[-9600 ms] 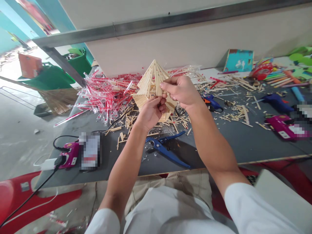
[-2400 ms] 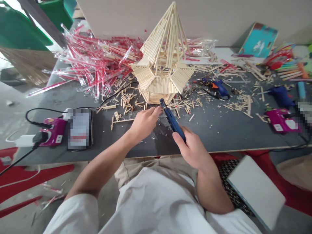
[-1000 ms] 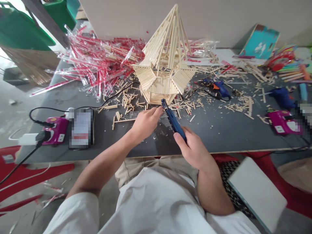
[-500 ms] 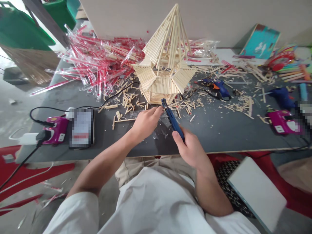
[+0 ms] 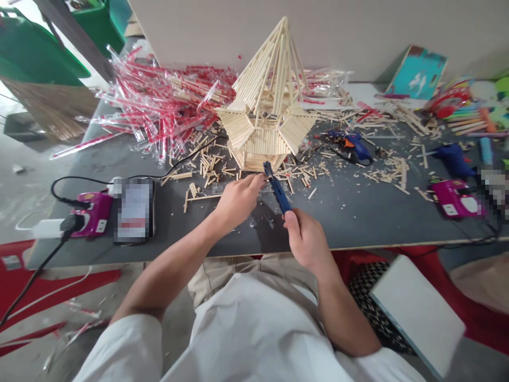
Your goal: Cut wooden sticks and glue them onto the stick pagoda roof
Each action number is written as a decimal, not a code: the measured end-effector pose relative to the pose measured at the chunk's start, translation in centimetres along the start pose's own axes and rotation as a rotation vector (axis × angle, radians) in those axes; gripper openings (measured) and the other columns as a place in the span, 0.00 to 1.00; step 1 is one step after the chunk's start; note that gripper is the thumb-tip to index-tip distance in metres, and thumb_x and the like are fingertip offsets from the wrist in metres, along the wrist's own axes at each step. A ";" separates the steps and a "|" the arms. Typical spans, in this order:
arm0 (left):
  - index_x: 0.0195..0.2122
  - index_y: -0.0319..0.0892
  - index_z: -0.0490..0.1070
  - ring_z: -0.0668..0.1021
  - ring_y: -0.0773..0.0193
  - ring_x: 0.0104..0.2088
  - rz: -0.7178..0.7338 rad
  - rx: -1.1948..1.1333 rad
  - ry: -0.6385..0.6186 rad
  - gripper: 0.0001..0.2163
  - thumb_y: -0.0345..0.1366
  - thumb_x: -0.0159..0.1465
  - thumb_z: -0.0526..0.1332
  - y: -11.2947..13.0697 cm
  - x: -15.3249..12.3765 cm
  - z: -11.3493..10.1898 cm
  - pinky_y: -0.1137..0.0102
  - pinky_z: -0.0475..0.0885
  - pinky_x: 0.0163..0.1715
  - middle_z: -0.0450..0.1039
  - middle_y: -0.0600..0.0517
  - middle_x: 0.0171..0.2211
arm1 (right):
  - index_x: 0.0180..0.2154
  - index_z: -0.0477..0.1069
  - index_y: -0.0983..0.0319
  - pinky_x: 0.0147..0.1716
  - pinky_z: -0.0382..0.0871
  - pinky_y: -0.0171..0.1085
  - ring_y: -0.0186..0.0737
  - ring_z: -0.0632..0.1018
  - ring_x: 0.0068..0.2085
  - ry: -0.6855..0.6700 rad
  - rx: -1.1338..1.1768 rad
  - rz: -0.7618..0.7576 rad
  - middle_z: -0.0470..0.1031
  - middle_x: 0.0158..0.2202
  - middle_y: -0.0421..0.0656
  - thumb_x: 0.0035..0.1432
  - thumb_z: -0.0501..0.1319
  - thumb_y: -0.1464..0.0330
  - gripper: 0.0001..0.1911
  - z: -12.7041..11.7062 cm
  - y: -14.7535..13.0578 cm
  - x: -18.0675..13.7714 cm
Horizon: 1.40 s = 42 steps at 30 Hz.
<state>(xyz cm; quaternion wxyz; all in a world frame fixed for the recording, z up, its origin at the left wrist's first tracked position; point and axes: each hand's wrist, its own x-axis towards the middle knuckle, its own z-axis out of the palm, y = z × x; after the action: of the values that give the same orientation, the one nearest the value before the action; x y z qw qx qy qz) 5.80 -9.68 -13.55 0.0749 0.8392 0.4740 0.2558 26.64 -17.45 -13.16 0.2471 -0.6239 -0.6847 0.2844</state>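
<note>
My right hand [image 5: 308, 239] is closed round the blue handles of a hand tool [image 5: 278, 191] that looks like pliers, its dark jaws pointing away from me. My left hand [image 5: 240, 201] is held in a pinch, fingertips right beside those jaws. Whatever lies between these fingertips is too small or hidden to name. Just beyond both hands stands a model tower [image 5: 265, 139] built of thin wooden sticks, with a pointed roof and flared lower panels. Short cut sticks [image 5: 209, 165] are scattered round its base.
Red-and-clear plastic wrappers [image 5: 159, 101] heap up at the back left. A phone [image 5: 134, 209] and a purple power strip [image 5: 93, 212] lie on the left. To the right are a blue glue gun [image 5: 358, 147], another blue glue gun [image 5: 455, 158] and a second purple power strip [image 5: 453, 197].
My right hand has closed further round the blue handles, and more of them is now covered. The left hand keeps its pinch by the jaws. The view has shifted slightly.
</note>
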 end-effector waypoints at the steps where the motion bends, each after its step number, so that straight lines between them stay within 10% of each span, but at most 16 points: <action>1: 0.51 0.38 0.71 0.83 0.62 0.38 0.002 0.000 0.004 0.11 0.27 0.73 0.51 0.0 0.0 0.0 0.71 0.73 0.35 0.81 0.44 0.42 | 0.37 0.70 0.59 0.39 0.64 0.44 0.50 0.78 0.38 0.002 -0.004 -0.003 0.78 0.34 0.49 0.75 0.42 0.49 0.28 0.1 0.1 0.0; 42: 0.54 0.39 0.69 0.84 0.58 0.43 -0.016 -0.089 0.011 0.15 0.22 0.69 0.53 0.1 0.2 0.4 0.68 0.78 0.42 0.80 0.44 0.45 | 0.36 0.70 0.62 0.34 0.56 0.42 0.48 0.77 0.33 0.102 -0.341 -0.058 0.78 0.31 0.49 0.77 0.41 0.56 0.26 1.5 0.3 -0.1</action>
<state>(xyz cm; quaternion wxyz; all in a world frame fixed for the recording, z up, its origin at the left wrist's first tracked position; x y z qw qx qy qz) 6.12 -9.53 -13.83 0.1114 0.8298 0.4693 0.2807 25.83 -17.62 -14.39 0.1802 -0.6503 -0.7273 0.1251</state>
